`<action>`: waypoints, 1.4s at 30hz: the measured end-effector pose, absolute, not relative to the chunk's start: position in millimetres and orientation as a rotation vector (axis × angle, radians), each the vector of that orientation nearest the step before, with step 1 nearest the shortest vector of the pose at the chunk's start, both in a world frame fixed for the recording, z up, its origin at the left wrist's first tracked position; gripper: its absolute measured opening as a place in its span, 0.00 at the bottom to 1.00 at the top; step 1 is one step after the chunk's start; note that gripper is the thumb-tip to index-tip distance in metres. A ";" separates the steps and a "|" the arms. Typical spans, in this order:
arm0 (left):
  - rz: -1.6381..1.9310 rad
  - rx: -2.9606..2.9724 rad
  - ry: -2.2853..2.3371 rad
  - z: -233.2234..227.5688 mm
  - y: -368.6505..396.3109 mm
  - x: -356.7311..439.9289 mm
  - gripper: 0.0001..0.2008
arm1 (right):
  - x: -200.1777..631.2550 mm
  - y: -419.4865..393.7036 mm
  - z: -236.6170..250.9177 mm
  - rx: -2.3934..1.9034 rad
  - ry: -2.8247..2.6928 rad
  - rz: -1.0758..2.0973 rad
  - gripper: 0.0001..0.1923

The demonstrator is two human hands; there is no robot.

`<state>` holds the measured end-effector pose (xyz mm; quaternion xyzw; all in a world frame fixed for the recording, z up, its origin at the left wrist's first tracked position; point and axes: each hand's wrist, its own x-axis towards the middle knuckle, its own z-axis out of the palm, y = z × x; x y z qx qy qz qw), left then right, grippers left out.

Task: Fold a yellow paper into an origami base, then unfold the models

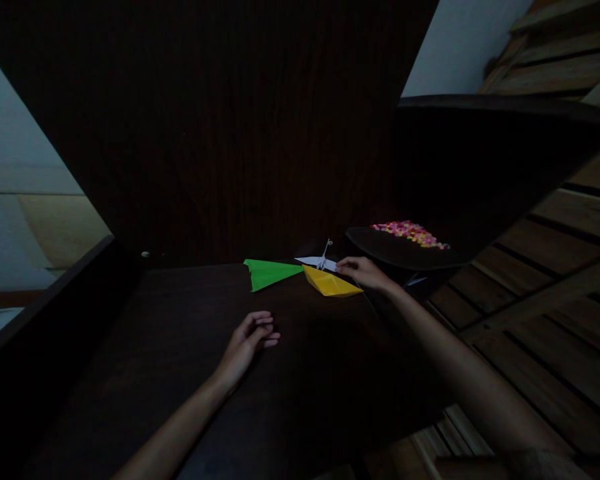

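Note:
My right hand (363, 270) pinches the near wing of a white paper crane (323, 262), whose thin neck points up. Just in front of the crane lies a yellow paper boat (330, 283). A green paper plane (270, 273) rests to the left, its nose touching or almost touching the boat's left tip. Nearer to me, my left hand (253, 337) hovers over or rests on the dark wooden surface, which I cannot tell. Its fingers are loosely bent and apart, with nothing in them.
A dark upright panel (220, 133) rises behind the paper figures. On a dark curved shelf (380, 247) at right lie many small pink, red and yellow pieces (411, 233). A raised side edge (45, 300) bounds the left. Wooden slats (545, 293) stand at far right.

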<state>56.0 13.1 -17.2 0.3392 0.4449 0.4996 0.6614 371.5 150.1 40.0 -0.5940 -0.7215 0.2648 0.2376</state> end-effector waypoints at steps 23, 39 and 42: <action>1.090 0.885 1.052 -14.1 11.5 54.7 0.14 | 396.0 112.5 32.4 -1.401 -2.260 0.354 0.07; 1.078 0.907 1.049 -13.2 11.1 54.7 0.15 | 391.9 121.5 27.4 -1.343 -2.290 0.307 0.13; 1.087 0.911 1.053 -12.7 11.1 54.0 0.14 | 396.4 120.0 28.2 -1.356 -2.294 0.215 0.22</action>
